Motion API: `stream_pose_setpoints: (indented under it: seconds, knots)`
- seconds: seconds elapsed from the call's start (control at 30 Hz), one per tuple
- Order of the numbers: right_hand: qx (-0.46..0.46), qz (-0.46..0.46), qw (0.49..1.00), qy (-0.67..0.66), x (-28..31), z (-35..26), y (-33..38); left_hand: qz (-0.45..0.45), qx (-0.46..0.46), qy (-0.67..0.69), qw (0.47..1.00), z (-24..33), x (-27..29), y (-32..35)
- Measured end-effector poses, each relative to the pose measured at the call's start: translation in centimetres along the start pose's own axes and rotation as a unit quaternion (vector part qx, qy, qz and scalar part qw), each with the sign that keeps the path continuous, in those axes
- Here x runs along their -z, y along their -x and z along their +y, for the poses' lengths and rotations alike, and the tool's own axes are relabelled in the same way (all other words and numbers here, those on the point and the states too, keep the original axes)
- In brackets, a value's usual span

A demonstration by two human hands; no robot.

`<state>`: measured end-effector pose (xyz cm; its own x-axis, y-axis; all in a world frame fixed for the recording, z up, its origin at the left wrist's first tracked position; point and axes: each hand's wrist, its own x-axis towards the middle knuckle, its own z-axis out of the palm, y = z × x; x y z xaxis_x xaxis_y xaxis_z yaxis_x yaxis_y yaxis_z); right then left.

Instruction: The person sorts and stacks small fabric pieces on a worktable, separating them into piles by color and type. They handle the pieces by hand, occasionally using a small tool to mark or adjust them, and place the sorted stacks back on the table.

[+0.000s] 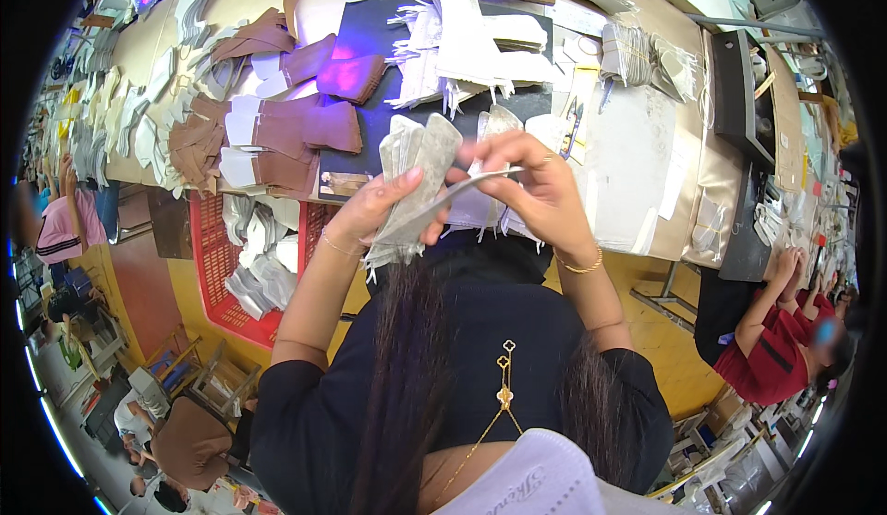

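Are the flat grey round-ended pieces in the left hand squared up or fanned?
Fanned: the grey pieces show their rounded tips spread apart beyond the left hand.

Grey stack [427, 157]: several flat, elongated pieces with rounded upper ends, pale grey and lightly mottled on the front one.
Stack's pose: tilted, upper ends spread in a slight fan (their edges show one behind another), lower part overlapping more closely.
Stack's place: gripped in the left hand [381, 203], thumb across its front, raised above the table's near edge.
Single piece [462, 188]: thin, grey, seen nearly edge-on toward its right end.
Piece's pose: slanting up to the right, its far end between the right hand's [536, 182] fingers, its lower left part against the stack.
Loose ends: pale threads hanging at the bottom.
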<state>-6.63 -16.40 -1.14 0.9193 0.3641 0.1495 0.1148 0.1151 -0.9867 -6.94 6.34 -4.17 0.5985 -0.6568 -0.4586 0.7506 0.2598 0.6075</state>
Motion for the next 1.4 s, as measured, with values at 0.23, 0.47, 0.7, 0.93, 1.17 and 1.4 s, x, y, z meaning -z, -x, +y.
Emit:
stream_pose_setpoints:
  seconds: [0.23, 0.47, 0.7, 0.93, 1.17, 1.4]
  knots:
    - [-0.021, 0.065, 0.968, -0.241, 2.9, 0.0, 1.7, 0.023, -0.014, -0.09, 0.996, 0.6, 0.6, -0.4]
    - [-0.192, 0.214, 0.957, -0.03, 7.8, 2.6, 3.0, -0.003, -0.032, -0.011, 0.999, 0.3, 0.8, -0.7]
    - [-0.022, 0.178, 0.927, 0.328, 3.9, 3.3, 1.6, -0.004, -0.02, -0.056, 0.998, -0.4, -0.9, -1.1]
    - [0.024, 0.048, 0.981, 0.186, 0.0, 0.8, 0.2, -0.011, -0.049, -0.107, 0.993, -0.2, -1.3, -0.9]
    - [0.034, 0.007, 0.984, 0.176, 0.5, 0.4, 1.0, -0.047, -0.053, -0.053, 0.996, -0.4, -0.6, -0.8]
    - [0.033, -0.011, 0.999, 0.03, 1.3, -1.4, 2.4, 0.012, -0.068, -0.017, 0.997, 0.3, 0.2, -0.9]
